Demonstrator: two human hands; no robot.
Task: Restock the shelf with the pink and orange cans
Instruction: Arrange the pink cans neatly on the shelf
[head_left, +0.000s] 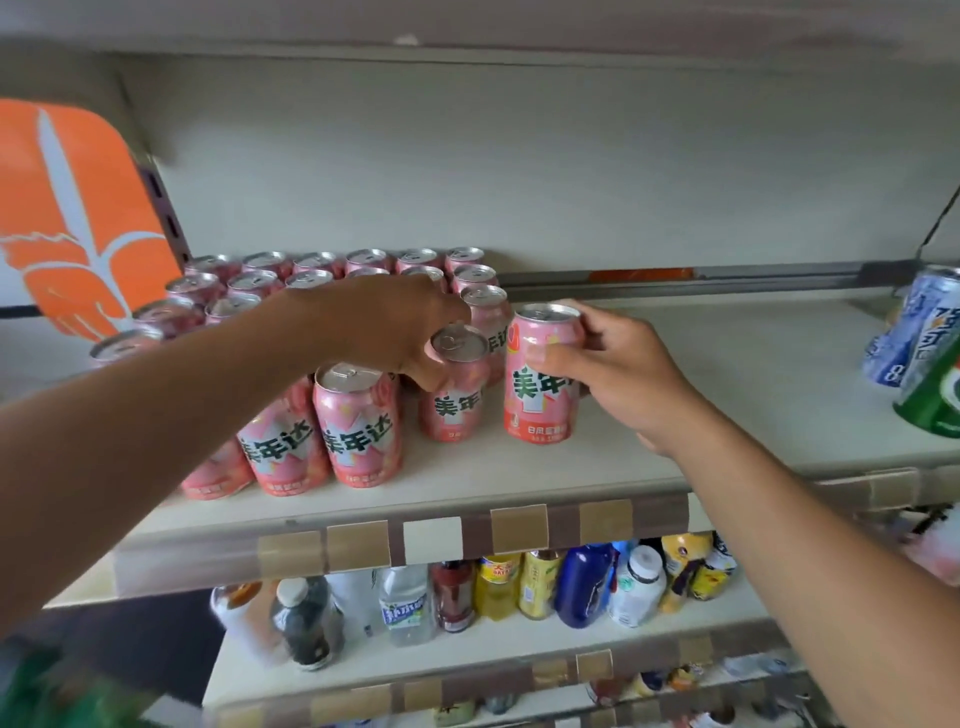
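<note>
Several pink cans (358, 426) stand in rows on the left part of the beige shelf (727, 374). My left hand (384, 322) reaches over them and grips the top of one pink can (454, 395) standing on the shelf. Just to its right, my right hand (618, 364) holds another upright pink can (540, 384) by its upper side, its base on or just above the shelf. Both cans stand at the right end of the pink rows.
Blue and green cans (930, 343) lean at the shelf's far right. An orange sign (78, 218) hangs at the left. The shelf's front rail (467, 535) carries price tags. Below, a lower shelf holds several bottles (405, 603).
</note>
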